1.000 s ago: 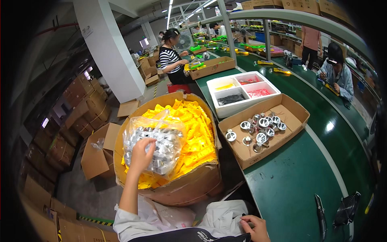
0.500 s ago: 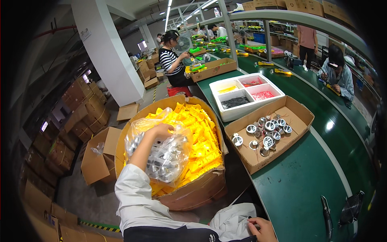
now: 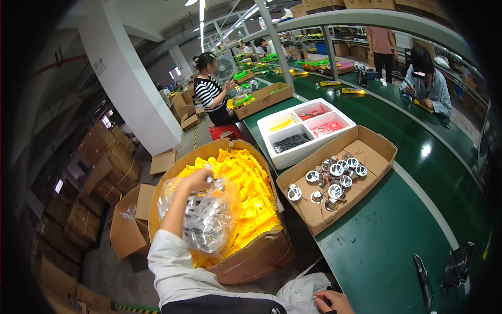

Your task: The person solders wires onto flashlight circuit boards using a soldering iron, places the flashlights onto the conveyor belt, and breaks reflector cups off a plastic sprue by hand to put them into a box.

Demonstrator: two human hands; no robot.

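Observation:
My left hand (image 3: 197,179) is above a clear plastic bag (image 3: 209,230) of silver parts, its fingers closed on a small shiny silver part (image 3: 209,179). The bag lies on a heap of yellow plastic pieces (image 3: 256,201) in a large round-sided carton (image 3: 256,264). Low in the view, beside the table edge, my right hand (image 3: 333,302) rests with its fingers loosely bent and apart. No object shows in it, though the lower edge of the view cuts it off.
On the green table (image 3: 376,230), a shallow cardboard tray (image 3: 374,149) holds several wired silver lamp cups (image 3: 337,170). Behind it is a white foam box (image 3: 285,159) with coloured wires. A black cable coil (image 3: 457,266) lies at right. One co-worker (image 3: 212,91) sits beyond; another (image 3: 431,86) works across.
My left hand has risen off the bag, with a silver part now showing at its fingertips. The head view has shifted slightly. My right hand stays near the table edge.

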